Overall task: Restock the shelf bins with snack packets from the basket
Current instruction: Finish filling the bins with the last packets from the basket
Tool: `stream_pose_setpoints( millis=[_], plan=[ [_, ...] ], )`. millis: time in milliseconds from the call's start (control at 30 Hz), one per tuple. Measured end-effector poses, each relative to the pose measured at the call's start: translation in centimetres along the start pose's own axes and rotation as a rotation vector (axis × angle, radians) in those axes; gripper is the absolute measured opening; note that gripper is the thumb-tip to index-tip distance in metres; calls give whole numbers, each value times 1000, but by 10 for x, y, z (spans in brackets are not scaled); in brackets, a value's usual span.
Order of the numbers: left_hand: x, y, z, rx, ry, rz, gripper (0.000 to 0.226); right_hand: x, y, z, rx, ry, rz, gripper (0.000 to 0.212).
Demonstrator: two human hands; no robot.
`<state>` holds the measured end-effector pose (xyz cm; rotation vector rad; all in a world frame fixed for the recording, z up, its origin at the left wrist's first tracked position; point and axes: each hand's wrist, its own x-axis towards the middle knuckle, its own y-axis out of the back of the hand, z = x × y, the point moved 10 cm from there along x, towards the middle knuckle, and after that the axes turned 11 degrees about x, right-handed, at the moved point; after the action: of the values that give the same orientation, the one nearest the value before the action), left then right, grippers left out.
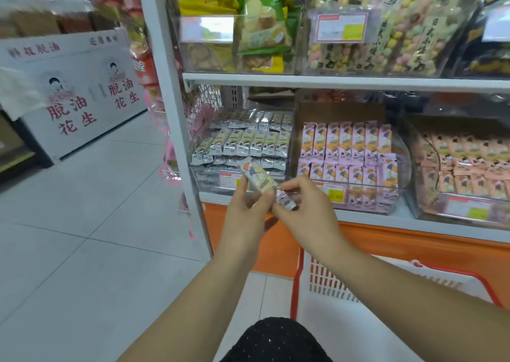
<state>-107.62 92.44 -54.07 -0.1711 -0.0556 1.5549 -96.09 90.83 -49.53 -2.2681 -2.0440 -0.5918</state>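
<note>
L hand (245, 210) fingers curled, gripping cream pkt (258, 178) | long axis diagonal, upper-L to lower-R | R hand (309, 210) pinching purple pkt (285, 200) just beside | before grey-pkt bin (207, 181)

Both hands (276, 204) at frame centre, before the lower shelf (386, 223) bins; basket (317, 281) at lower right

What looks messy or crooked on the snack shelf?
One pink packet at the right end of the middle bin stands higher and tilted, while the other pink packets sit in neat rows. Nothing looks spilled or torn.
</note>
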Motion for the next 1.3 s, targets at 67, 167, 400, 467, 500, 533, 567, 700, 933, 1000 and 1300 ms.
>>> stream_pose_setpoints(
  millis=[67, 167, 400, 467, 500, 533, 567, 700, 933, 1000, 1300],
  plan=[
    [9, 19, 3, 40, -4, 42, 45, 7, -21, -4, -83, 13, -151, 26],
    [34, 65, 13, 214, -11, 177, 47, 29, -27, 8, -344, -15, -318, 57],
    [99, 124, 68, 553, -166, 456, 43, 64, -10, 71, -857, -61, -318, 62],
    [118, 127, 74, 597, -164, 478, 43, 60, -12, 79, -968, -21, -332, 73],
    [128, 127, 75, 624, -156, 479, 42, 60, -12, 81, -980, -5, -329, 75],
    [136, 127, 75, 657, -145, 476, 42, 60, -12, 82, -985, 3, -326, 77],
    [144, 126, 73, 692, -132, 468, 42, 60, -12, 82, -991, 14, -324, 77],
    [169, 123, 70, 823, -118, 439, 37, 58, -13, 81, -981, 50, -307, 80],
    [187, 115, 66, 1123, -141, 392, 34, 57, -15, 84, -1008, 55, -312, 81],
    [189, 113, 66, 1169, -153, 364, 36, 57, -15, 85, -1006, 50, -313, 82],
    [121, 90, 63, 1060, -432, 524, 36, 51, -9, 78, -842, 153, -347, 70]
  ],
)
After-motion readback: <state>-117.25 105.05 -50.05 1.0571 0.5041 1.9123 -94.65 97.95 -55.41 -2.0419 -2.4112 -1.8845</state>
